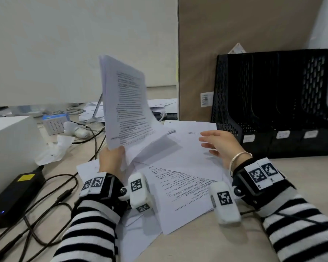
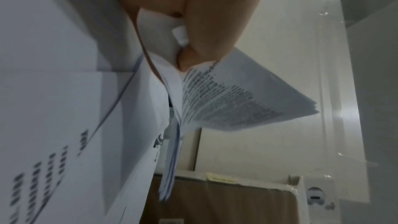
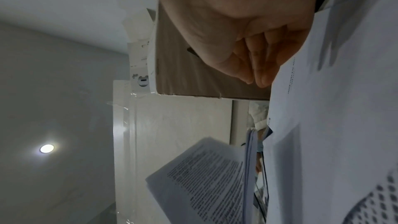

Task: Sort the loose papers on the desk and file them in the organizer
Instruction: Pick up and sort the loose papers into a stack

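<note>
Above the left hand (image 1: pixel 111 160) a gripped stack of papers (image 1: pixel 125 103) stands lifted; the right hand (image 1: pixel 219 146), fingers relaxed, rests on loose sheets (image 1: pixel 180 178). Beyond it, the organizer (image 1: pixel 273 103) looks unfilled.

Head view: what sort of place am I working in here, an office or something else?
Most likely an office desk. Printed sheets lie loose on the desk, a black slotted file organizer stands at the right, and a power adapter with cables lies at the left.
</note>
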`<state>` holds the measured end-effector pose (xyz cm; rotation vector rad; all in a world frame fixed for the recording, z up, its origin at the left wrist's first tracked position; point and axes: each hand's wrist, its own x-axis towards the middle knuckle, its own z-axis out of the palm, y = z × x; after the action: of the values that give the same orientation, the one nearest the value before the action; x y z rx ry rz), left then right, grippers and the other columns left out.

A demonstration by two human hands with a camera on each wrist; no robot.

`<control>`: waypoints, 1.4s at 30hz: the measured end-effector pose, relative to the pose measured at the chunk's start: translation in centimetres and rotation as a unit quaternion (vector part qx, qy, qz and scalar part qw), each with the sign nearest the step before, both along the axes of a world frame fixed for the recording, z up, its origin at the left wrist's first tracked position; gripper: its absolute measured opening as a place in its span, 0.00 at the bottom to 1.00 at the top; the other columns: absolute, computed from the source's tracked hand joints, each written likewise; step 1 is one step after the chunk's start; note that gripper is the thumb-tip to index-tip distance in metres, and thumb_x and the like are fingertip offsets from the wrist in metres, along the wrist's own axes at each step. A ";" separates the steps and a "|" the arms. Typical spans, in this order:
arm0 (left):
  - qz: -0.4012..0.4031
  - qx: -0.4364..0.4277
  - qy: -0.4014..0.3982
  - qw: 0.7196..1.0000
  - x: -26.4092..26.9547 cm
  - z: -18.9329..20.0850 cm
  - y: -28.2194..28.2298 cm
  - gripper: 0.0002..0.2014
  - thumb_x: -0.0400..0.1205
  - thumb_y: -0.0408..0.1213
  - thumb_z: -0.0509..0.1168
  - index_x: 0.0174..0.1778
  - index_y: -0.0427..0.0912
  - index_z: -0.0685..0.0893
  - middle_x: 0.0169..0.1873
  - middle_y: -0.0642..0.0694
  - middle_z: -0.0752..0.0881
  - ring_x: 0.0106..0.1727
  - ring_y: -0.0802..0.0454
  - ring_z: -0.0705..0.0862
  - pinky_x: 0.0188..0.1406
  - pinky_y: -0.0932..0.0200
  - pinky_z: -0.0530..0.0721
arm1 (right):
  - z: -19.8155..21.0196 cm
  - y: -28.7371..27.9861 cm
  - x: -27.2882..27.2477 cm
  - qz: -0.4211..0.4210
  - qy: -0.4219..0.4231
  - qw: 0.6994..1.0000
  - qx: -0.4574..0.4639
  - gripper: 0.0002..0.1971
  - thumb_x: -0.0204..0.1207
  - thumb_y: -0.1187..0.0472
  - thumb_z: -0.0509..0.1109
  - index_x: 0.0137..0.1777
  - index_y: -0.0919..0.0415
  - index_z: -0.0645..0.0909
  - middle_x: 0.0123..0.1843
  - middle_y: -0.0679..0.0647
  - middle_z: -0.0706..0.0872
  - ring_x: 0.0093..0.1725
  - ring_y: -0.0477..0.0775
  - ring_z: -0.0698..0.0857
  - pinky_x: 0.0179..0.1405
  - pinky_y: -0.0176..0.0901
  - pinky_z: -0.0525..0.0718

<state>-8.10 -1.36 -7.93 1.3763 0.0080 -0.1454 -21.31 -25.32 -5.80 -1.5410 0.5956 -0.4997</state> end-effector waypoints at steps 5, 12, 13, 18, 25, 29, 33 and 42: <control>0.050 -0.019 -0.003 0.999 0.5 0.0 0.0 0.13 0.80 0.21 0.58 0.57 0.36 0.82 0.39 0.47 0.82 0.38 0.50 0.79 0.38 0.60 0.83 | 1.9 -0.6 4.2 0.103 0.166 0.973 -0.126 0.07 0.78 0.68 0.68 0.44 0.55 0.84 0.49 0.52 0.88 0.37 0.43 0.84 0.30 0.35 0.70; 0.062 -0.043 -0.007 0.997 1.0 -0.4 -0.2 0.19 0.73 0.22 0.59 0.53 0.45 0.86 0.48 0.46 0.88 0.58 0.37 0.85 0.58 0.38 0.83 | 3.7 -1.8 11.1 0.161 0.394 0.777 -0.464 0.38 0.74 0.51 0.75 0.81 0.59 0.64 0.78 0.55 0.71 0.75 0.59 0.73 0.70 0.46 0.72; 0.060 -0.042 -0.012 0.997 1.0 -0.4 -0.2 0.19 0.74 0.22 0.59 0.55 0.44 0.86 0.48 0.46 0.88 0.58 0.36 0.85 0.58 0.40 0.82 | 3.3 -2.3 11.8 0.167 0.426 0.751 -0.476 0.42 0.71 0.47 0.77 0.82 0.58 0.62 0.79 0.55 0.70 0.76 0.60 0.72 0.73 0.50 0.72; 0.039 -0.068 -0.001 0.997 0.7 -0.3 -0.6 0.20 0.77 0.21 0.54 0.45 0.49 0.85 0.40 0.50 0.87 0.40 0.51 0.83 0.39 0.46 0.90 | 2.2 -3.3 13.2 0.187 0.467 0.711 -0.492 0.42 0.64 0.41 0.80 0.75 0.59 0.73 0.71 0.53 0.80 0.68 0.58 0.80 0.69 0.51 0.77; 0.023 -0.051 -0.009 0.998 0.0 0.2 -0.4 0.18 0.77 0.21 0.57 0.45 0.50 0.83 0.43 0.49 0.88 0.46 0.48 0.87 0.50 0.43 0.87 | 1.6 -4.4 12.7 0.029 0.374 0.769 -0.518 0.19 0.72 0.50 0.75 0.56 0.64 0.86 0.56 0.58 0.89 0.50 0.58 0.85 0.53 0.43 0.83; 0.002 -0.046 0.019 0.999 -0.4 0.6 -0.3 0.19 0.77 0.22 0.59 0.55 0.47 0.84 0.45 0.47 0.90 0.47 0.46 0.87 0.49 0.38 0.88 | 4.0 -5.7 10.6 -0.134 0.225 0.850 -0.458 0.13 0.80 0.63 0.61 0.57 0.65 0.86 0.59 0.64 0.87 0.57 0.65 0.85 0.54 0.48 0.81; -0.055 -0.051 0.045 0.996 -1.7 1.3 -0.7 0.16 0.81 0.22 0.58 0.50 0.49 0.83 0.42 0.49 0.89 0.40 0.51 0.86 0.25 0.51 0.89 | 7.5 -5.2 6.6 -0.274 -0.077 0.897 -0.338 0.15 0.78 0.71 0.58 0.55 0.62 0.85 0.54 0.61 0.88 0.57 0.65 0.84 0.54 0.48 0.79; -0.094 -0.007 0.030 0.995 -2.6 1.8 -1.3 0.12 0.83 0.26 0.63 0.61 0.37 0.78 0.42 0.44 0.84 0.33 0.54 0.86 0.18 0.67 0.83 | 7.3 -2.1 1.9 -0.056 -0.196 0.949 -0.241 0.16 0.76 0.71 0.67 0.37 0.49 0.87 0.40 0.46 0.89 0.41 0.44 0.85 0.46 0.38 0.82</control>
<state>-10.72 -2.61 -6.08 1.3572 -0.0717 -0.3438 -19.39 -27.46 1.53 -1.8028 0.2582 -1.0696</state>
